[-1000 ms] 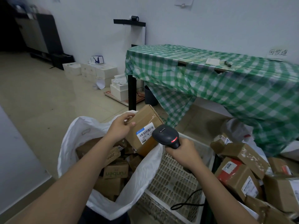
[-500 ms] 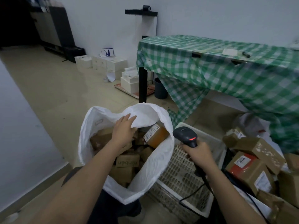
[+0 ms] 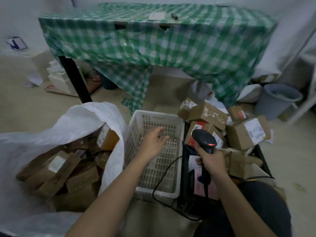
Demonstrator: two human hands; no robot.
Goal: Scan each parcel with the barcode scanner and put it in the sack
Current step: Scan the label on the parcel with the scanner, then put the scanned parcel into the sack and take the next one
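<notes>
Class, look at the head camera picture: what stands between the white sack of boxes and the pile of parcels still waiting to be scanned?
In the head view, a white slotted plastic crate stands between the sack and the parcel pile; the open left hand hovers over it.

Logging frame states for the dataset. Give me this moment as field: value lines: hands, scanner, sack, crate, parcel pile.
left hand: open, holds nothing, over the crate
right hand: grips the scanner handle
scanner: head up, red light on, cable trailing down
sack: white, mouth open, cardboard parcels inside
crate: white, slotted, between sack and pile
pile: unscanned boxes, right of the crate
table: green checked cloth, behind
</notes>
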